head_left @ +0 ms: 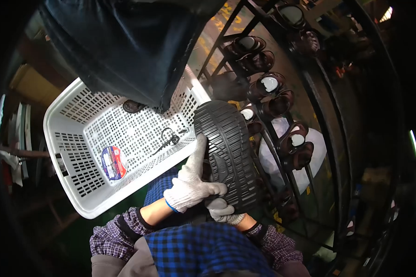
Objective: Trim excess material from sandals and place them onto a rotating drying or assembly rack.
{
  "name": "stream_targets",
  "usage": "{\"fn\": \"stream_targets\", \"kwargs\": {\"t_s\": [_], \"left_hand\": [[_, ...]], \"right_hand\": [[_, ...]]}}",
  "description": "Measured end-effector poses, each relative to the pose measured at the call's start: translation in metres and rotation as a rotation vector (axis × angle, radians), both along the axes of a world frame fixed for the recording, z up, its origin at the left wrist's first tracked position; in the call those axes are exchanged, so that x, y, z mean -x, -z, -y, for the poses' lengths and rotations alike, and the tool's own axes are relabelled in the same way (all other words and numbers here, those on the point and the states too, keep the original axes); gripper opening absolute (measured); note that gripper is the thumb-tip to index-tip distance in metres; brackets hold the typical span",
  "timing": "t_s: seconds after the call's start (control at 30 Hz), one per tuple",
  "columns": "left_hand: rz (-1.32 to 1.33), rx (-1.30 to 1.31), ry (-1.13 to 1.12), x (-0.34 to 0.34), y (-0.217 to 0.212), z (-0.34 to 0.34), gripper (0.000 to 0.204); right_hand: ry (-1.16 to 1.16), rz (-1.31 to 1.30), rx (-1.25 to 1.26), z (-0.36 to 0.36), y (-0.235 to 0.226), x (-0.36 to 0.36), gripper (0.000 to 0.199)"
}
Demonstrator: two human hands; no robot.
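A shoe's black ridged sole (226, 157) faces me, upright in front of my lap; its upper is mostly hidden behind it. My left hand (192, 182), in a white knitted glove, lies along the left edge of the sole. Its index finger points up that edge, and its thumb reaches across the lower part. Gloved too, my right hand (223, 211) is curled at the shoe's bottom end, its fingers partly hidden. Both hands hold the shoe between them.
Left of the shoe stands a white perforated plastic basket (85, 203) with a black strap-like piece (167, 140) and a small dark piece (133, 106) inside. Dark cloth (125, 46) hangs over its far side. Brown shoes (278, 102) sit on a black metal rack (326, 92) at right.
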State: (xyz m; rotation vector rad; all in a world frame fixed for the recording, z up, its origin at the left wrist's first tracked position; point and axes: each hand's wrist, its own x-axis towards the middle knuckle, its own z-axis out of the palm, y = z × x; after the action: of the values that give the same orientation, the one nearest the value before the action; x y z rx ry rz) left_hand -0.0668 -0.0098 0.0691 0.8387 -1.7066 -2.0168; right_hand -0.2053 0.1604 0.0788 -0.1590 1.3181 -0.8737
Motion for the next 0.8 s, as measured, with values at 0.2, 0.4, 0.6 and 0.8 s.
{"fn": "stream_targets", "kwargs": {"t_s": [0.2, 0.4, 0.6, 0.8], "left_hand": [[-0.124, -0.717, -0.076, 0.011, -0.007, 0.002, 0.077], [-0.151, -1.215, 0.113, -0.003, 0.026, 0.0, 0.018], [-0.23, -1.091, -0.173, 0.062, -0.053, -0.046, 0.014], [-0.273, -1.132, 0.47, 0.085, 0.015, -0.137, 0.067]], "right_hand": [[-0.081, -0.611, -0.027, 0.012, 0.009, -0.01, 0.059], [0.35, -0.844, 0.408, 0.006, -0.025, 0.016, 0.069], [0.1, -0.916, 0.714, -0.063, -0.01, -0.036, 0.047], [0.777, -0.245, 0.353, -0.178, 0.013, -0.009, 0.065]]}}
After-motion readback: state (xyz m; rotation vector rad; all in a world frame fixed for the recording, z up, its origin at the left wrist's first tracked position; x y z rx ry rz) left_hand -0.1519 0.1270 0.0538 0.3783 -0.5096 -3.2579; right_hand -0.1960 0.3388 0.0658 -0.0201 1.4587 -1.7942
